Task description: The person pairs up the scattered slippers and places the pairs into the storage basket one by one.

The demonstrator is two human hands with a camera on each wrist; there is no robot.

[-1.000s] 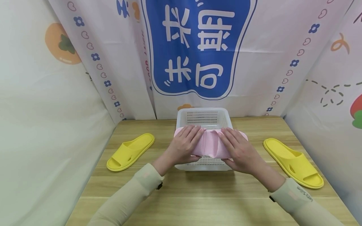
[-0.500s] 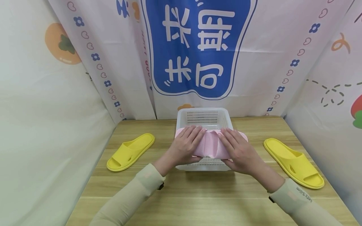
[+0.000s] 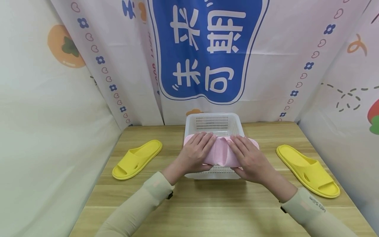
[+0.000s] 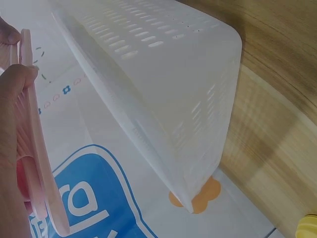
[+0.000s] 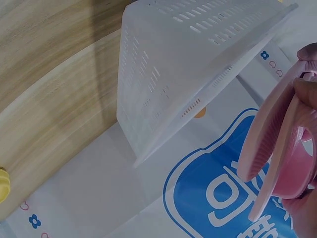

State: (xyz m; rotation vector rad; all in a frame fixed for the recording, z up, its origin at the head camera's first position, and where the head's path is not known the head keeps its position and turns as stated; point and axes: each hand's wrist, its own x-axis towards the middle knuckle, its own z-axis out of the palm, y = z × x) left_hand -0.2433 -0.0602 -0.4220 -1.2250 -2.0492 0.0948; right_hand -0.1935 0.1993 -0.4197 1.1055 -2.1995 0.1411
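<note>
A pair of pink slippers (image 3: pixel 220 151), with ribbed surfaces, is held over a white perforated plastic basket (image 3: pixel 216 175). My left hand (image 3: pixel 193 154) grips one end, fingers across the top and thumb beneath. At the other end, my right hand (image 3: pixel 251 158) holds on in the same way. In the right wrist view, two layers of the pink slippers (image 5: pixel 272 144) lie close together, with a strap opening under the nearer one. From the left wrist, the slippers (image 4: pixel 42 148) are seen edge-on, apart from the basket (image 4: pixel 198 89). My palms hide their ends.
A yellow slipper (image 3: pixel 137 160) lies on the wooden table (image 3: pixel 213 210) left of the basket, and another yellow slipper (image 3: pixel 308 171) lies on the right. Behind the table hangs a white printed cloth (image 3: pixel 275 59) with a blue sign. Cloth walls stand on both sides.
My left hand has shifted slightly to the right, and the fold in the middle of the pink slippers looks a little narrower. The basket and yellow slippers stay where they were.
</note>
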